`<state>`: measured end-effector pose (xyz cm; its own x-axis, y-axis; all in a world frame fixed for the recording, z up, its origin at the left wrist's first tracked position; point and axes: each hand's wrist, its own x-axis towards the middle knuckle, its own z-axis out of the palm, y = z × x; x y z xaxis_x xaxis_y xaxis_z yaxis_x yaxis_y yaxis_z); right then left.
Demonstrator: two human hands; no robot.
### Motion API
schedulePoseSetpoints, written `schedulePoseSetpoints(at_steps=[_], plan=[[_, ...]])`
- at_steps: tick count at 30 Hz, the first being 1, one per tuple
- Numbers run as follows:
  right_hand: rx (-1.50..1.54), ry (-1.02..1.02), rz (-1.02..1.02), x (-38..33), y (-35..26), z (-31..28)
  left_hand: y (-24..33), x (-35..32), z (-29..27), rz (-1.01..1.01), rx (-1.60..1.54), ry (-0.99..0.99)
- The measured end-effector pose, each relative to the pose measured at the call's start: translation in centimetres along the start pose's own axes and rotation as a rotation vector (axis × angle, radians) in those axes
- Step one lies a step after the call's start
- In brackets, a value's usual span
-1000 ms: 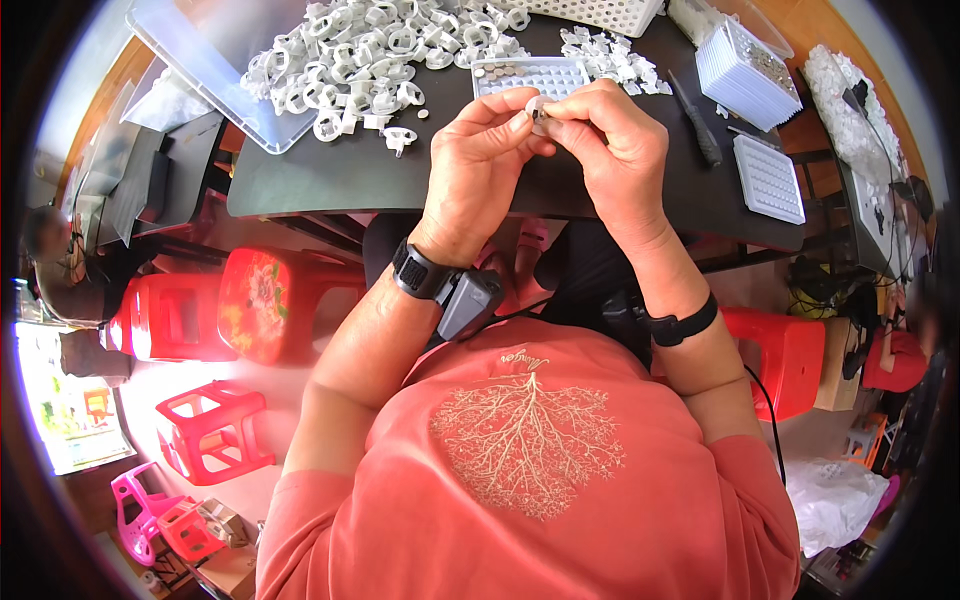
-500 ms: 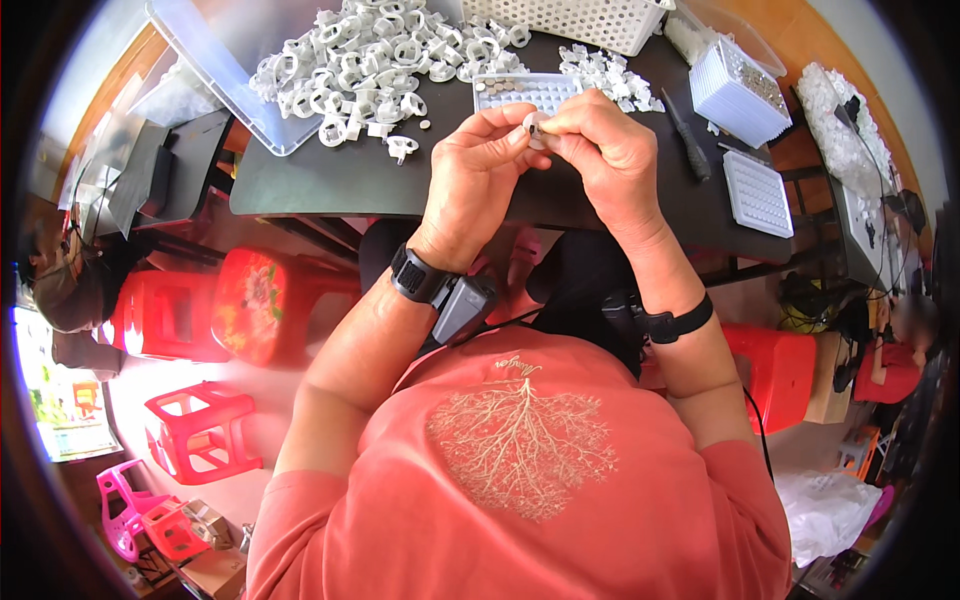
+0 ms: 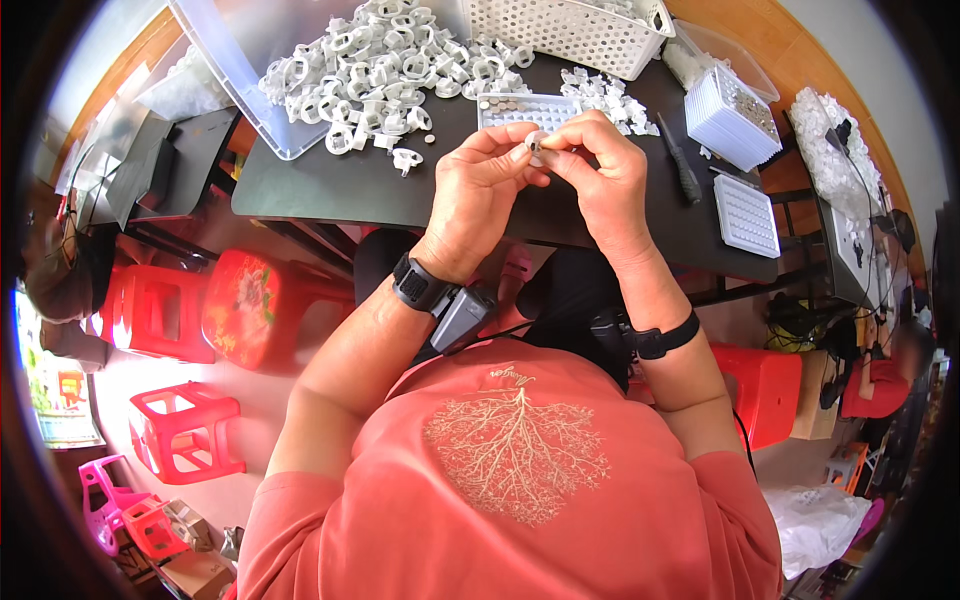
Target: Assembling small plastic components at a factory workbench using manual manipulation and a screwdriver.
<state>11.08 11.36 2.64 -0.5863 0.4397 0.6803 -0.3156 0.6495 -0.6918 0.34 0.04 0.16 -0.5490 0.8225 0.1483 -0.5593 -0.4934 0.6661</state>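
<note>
Above the table's near edge, my left hand (image 3: 470, 195) and my right hand (image 3: 612, 175) meet at the fingertips. Both pinch one small white plastic part (image 3: 535, 143), and a dark spot shows on it. The fingers cover most of its shape. Just behind them lies a pale compartment tray (image 3: 548, 103) with small round discs in some of its cells. A large heap of white plastic ring-shaped parts (image 3: 370, 75) spreads over the table to the left. Small white plastic pieces (image 3: 612, 100) are piled right of the tray.
A screwdriver-like tool (image 3: 682, 165) lies on the right, near another compartment tray (image 3: 747, 215) and a stack of trays (image 3: 730, 120). A perforated white basket (image 3: 570, 35) stands at the back. Clear plastic bin walls (image 3: 240, 75) rise at left. Red stools (image 3: 185, 435) stand on the floor.
The whole view has shifted slightly, so the table things sit a little differently in it. My hands stay together on the small white part, with the right fingers slightly repositioned.
</note>
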Motion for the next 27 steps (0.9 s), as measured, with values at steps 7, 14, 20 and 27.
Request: schedulePoseSetpoints(at_steps=[7, 14, 20, 27], plan=[[0.145, 0.053, 0.194, -0.2, 0.4, 0.6, 0.0, -0.1, 0.1, 0.005, 0.02, 0.004], [0.145, 0.048, 0.361, 0.4, -0.3, 0.3, -0.1, 0.0, -0.3, 0.001, 0.088, -0.041], [0.427, -0.173, 0.483, 1.3, -0.7, -0.6, -0.1, 0.0, -0.8, -0.035, -0.014, -0.066], [0.415, -0.156, 0.522, 0.8, -1.2, -1.0, 0.0, -0.1, -0.6, -0.022, 0.014, -0.076]])
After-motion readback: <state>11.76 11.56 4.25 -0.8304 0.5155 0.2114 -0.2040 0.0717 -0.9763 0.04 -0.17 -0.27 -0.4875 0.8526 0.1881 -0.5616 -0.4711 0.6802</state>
